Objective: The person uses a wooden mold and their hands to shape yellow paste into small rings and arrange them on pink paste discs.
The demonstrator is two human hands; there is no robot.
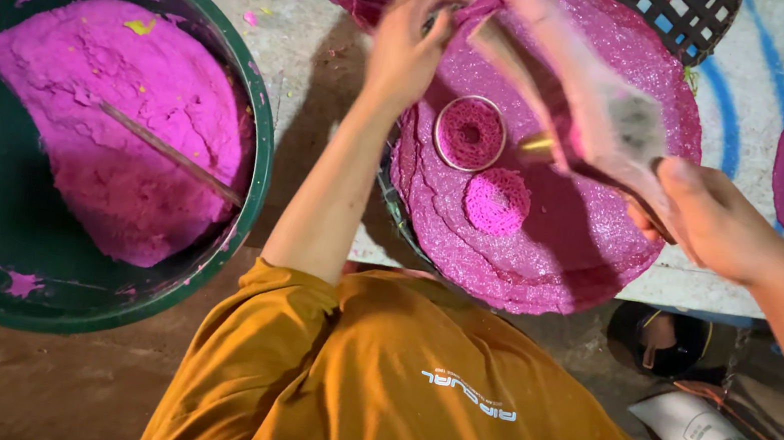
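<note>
Two hands: right hand [715, 220] grips brush [579, 103] over pink disc [600, 247]; left hand [411, 36] at disc edge.

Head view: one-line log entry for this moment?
left hand: at far edge of pink disc stack | right hand: holds flat scraper | metal ring mould: on stack | green tub: pink paste

Strong light falls from above on the middle of the frame, brightest on the pink discs [553, 221] and pale counter [267, 22]. The left arm throws a dark shadow there. The right hand [715, 217] and its tool [580, 94] are motion-blurred. Lower corners sink into dimness; the basin [252, 131] curves at the left edge.
</note>
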